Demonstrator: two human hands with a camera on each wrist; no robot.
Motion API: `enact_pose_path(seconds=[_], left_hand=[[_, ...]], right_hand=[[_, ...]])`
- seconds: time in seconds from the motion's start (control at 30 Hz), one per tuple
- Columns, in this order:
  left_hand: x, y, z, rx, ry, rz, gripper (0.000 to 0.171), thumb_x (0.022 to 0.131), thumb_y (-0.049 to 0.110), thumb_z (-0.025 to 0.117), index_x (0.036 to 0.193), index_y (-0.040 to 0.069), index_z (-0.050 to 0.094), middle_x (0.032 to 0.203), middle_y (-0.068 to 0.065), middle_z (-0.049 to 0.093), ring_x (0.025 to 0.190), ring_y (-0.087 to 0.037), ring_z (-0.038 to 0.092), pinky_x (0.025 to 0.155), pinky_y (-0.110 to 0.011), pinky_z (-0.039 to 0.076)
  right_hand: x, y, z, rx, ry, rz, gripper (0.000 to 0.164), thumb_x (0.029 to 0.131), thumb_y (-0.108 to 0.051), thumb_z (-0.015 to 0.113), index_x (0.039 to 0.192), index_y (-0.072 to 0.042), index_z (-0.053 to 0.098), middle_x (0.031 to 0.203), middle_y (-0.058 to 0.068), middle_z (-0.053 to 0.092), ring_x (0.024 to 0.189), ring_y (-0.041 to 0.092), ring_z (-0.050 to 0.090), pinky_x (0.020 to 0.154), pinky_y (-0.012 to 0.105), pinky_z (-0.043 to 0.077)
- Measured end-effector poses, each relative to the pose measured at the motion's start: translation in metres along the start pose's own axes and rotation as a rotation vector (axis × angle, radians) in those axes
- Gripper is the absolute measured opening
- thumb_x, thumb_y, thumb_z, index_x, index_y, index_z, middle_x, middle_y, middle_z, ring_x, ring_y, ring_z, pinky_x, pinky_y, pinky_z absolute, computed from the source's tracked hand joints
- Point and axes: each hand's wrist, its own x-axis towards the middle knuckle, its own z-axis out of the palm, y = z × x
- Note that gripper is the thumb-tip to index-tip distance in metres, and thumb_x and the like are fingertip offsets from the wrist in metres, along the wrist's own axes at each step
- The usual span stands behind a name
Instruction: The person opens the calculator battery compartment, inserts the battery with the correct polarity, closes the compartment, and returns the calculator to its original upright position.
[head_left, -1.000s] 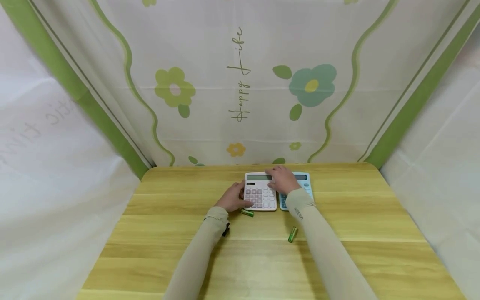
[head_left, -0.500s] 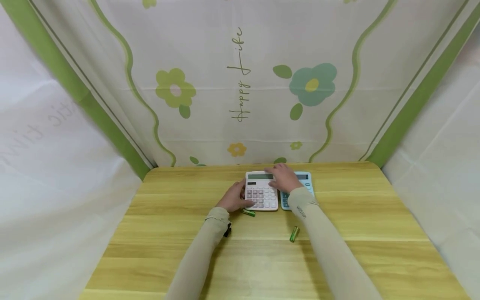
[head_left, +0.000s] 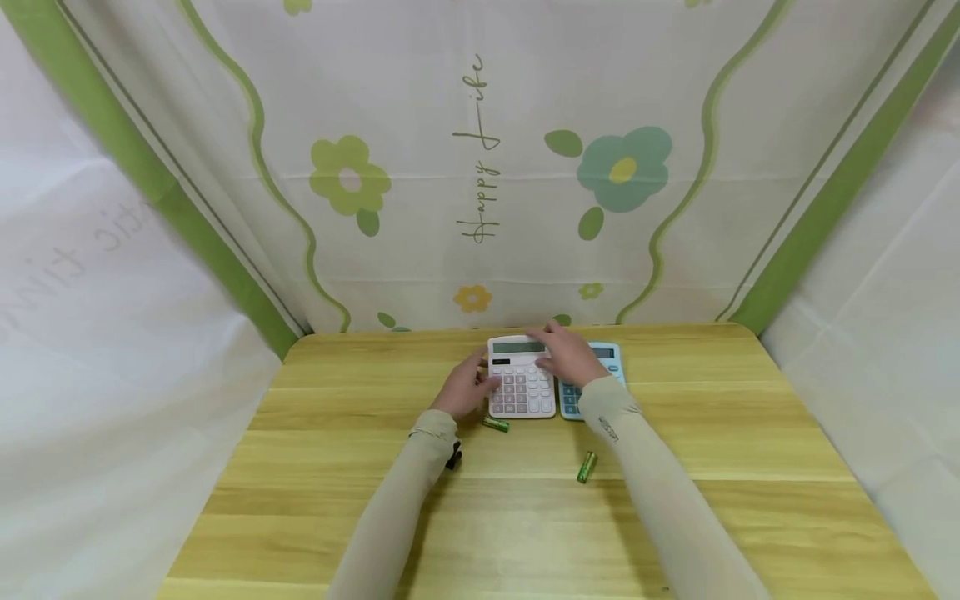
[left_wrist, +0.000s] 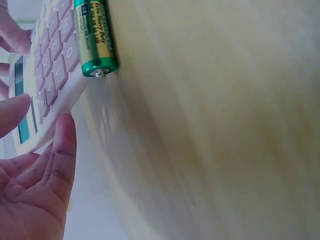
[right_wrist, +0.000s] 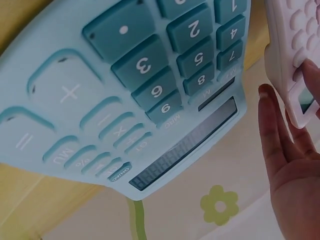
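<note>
The head view shows a pink calculator at the far middle, its left edge pinched by the left hand, its far right corner by the right hand, fingers part-bent. Only the left wrist view reads "Heavy Duty" on the battery; only the right wrist view, the plus key of the blue calculator. Flowered cloth backs the wooden table.

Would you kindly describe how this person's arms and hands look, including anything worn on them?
The left hand and right hand wear no gloves. Both arms have long pale beige sleeves: the left sleeve has a wrinkled cuff with a small, unidentifiable black piece beside it; the right sleeve bears dark lettering, unreadable here.
</note>
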Motion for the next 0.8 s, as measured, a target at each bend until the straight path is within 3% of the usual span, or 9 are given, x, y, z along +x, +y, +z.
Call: enact_pose_path(seconds=[0.2,0.43,0.67,0.8], left_hand=[[0.001,0.005,-0.004,0.032,0.051,0.011,0.064,0.106,0.022,0.062,0.162,0.012,0.034,0.144,-0.014,0.060,0.104,-0.022,0.064,0.086,-0.037,0.058],[-0.001,0.010,-0.006,-0.003,0.080,0.028,0.056,0.107,0.019,0.058,0.159,0.013,0.039,0.145,-0.012,0.059,0.111,-0.023,0.063,0.093,-0.039,0.058],[-0.006,0.019,-0.008,-0.020,0.124,0.047,0.055,0.106,0.018,0.060,0.158,0.014,0.041,0.139,-0.011,0.063,0.112,-0.024,0.065,0.093,-0.039,0.059],[-0.010,0.025,-0.010,0.000,0.152,0.070,0.049,0.107,0.019,0.059,0.154,0.012,0.047,0.139,-0.011,0.064,0.110,-0.025,0.066,0.091,-0.040,0.060]], right_hand=[[-0.004,-0.001,-0.001,0.030,0.040,-0.037,0.061,0.096,-0.017,0.077,0.152,-0.022,0.054,0.130,0.011,0.054,0.106,0.029,0.065,0.092,0.047,0.059],[-0.009,-0.001,-0.002,0.037,0.096,-0.076,0.058,0.096,-0.016,0.076,0.150,-0.020,0.056,0.128,0.010,0.054,0.102,0.027,0.065,0.088,0.044,0.060],[-0.015,-0.002,-0.003,-0.011,0.177,-0.143,0.056,0.097,-0.016,0.075,0.149,-0.018,0.056,0.124,0.009,0.054,0.087,0.021,0.065,0.073,0.036,0.059],[-0.019,-0.003,-0.004,-0.002,0.208,-0.172,0.057,0.096,-0.014,0.076,0.148,-0.020,0.057,0.123,0.009,0.054,0.086,0.021,0.065,0.072,0.035,0.059]])
